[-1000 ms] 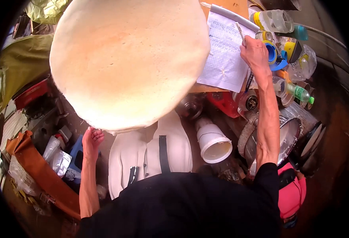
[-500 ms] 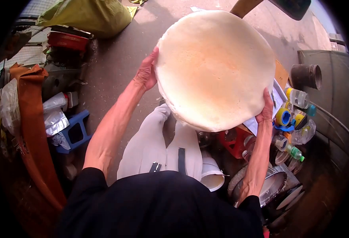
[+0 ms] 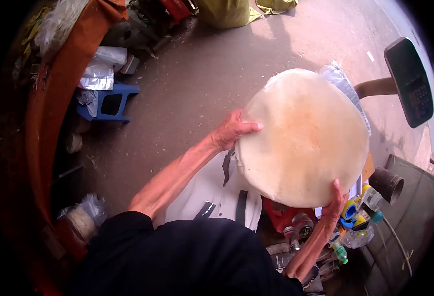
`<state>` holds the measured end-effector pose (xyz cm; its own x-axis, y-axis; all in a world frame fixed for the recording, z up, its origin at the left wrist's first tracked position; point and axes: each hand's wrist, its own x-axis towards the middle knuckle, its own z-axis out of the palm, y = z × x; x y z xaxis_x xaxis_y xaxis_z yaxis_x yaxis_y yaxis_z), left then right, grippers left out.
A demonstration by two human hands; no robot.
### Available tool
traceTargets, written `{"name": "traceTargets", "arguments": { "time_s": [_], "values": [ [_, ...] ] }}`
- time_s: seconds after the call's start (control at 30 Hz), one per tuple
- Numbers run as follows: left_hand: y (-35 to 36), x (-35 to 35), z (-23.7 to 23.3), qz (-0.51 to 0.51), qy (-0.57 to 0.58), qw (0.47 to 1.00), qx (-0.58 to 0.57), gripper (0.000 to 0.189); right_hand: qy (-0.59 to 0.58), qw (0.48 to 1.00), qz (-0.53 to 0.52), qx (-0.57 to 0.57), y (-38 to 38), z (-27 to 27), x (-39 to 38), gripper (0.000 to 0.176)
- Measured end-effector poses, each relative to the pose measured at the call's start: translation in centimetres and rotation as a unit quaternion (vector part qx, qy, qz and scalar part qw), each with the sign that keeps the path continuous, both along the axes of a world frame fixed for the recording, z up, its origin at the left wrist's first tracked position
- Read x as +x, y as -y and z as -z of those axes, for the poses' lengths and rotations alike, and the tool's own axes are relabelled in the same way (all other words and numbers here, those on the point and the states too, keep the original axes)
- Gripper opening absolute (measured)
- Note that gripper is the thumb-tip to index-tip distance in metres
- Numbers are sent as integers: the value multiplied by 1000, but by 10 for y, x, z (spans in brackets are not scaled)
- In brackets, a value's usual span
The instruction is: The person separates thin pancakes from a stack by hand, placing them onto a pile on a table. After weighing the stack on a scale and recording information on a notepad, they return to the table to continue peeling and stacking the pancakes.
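Observation:
A large round slab, cream with an orange-brown tint across its middle, tilts toward me in front of my body. My left hand grips its left edge, with the thumb over the face and the other fingers mostly hidden. Lower right, my right hand is closed on the rim, its thumb showing at the front. Clear plastic film sticks out behind the upper right edge. Beneath the slab are my light trousers with dark straps.
Left stands a small blue stool with silvery plastic bags on it. An orange-brown sheet runs along the far left. A mirror juts out at right, above a rusty can, tape rolls and a green-capped bottle.
My view has swung, shifting the surroundings. The slab sits further right and lower in view, still between both hands. My left thumb now lies over its face, and film shows behind it.

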<state>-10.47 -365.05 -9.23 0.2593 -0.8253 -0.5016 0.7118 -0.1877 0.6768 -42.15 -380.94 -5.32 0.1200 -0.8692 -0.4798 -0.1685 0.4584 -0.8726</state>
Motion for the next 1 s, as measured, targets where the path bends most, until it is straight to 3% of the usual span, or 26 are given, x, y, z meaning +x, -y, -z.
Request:
{"name": "traceTargets", "arguments": {
  "time_s": [0.07, 0.27, 0.3, 0.4, 0.67, 0.7, 0.8, 1.0],
  "values": [
    [-46, -3, -3, -34, -34, 999, 13, 58, 5, 998, -60, 37, -17, -14, 20, 55],
    [-181, -17, -8, -208, -34, 977, 37, 62, 1, 975, -220, 39, -74, -28, 95, 44],
    [-204, -17, -15, -254, -33, 966, 31, 52, -5, 968, -250, 34, -87, -36, 116, 38],
    [-287, -14, -22, -336, -33, 941, 28, 53, -34, 934, -353, 39, -129, -45, 175, 38],
    [-504, 13, -53, -531, 20, 846, 46, 45, -29, 888, -460, 1, -317, -64, 334, 44],
    [-527, 17, -61, -545, 7, 838, 34, 44, -24, 843, -536, 31, -332, -70, 353, 43],
    [-591, 32, -79, -598, 1, 801, 27, 41, -55, 835, -546, 21, -405, -84, 405, 41],
    [-715, 84, -93, -696, 16, 717, 19, 39, 23, 728, -685, 6, -553, -99, 532, 32]
  ]
}}
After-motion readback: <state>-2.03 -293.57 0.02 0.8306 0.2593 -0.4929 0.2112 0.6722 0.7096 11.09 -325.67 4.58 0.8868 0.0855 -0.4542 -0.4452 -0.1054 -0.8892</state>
